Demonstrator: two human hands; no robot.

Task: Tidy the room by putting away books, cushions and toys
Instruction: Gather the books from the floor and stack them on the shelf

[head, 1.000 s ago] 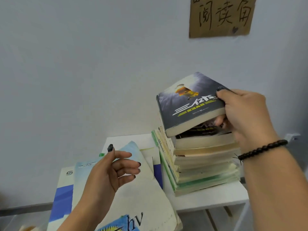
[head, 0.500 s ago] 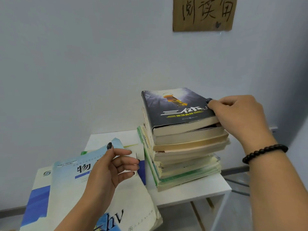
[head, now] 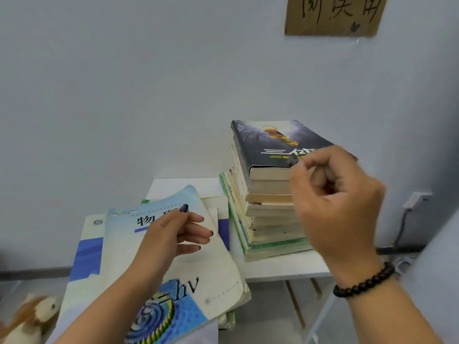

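Hands (head: pixel 248 224) both empty, right curled, seemingly off dark book (head: pixel 270 145) topping stack (head: pixel 268 219), left loosely spread

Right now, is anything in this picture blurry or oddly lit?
Head view: the right hand is smeared by motion; the dark-covered book atop the stack stays fairly sharp; the plush toy at the corner is soft; lighting is even, without glare.

cardboard sign (head: pixel 332 16) cropped, plush toy (head: pixel 29 316) blurred

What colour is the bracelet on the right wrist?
Black beads, clearest in the head view.
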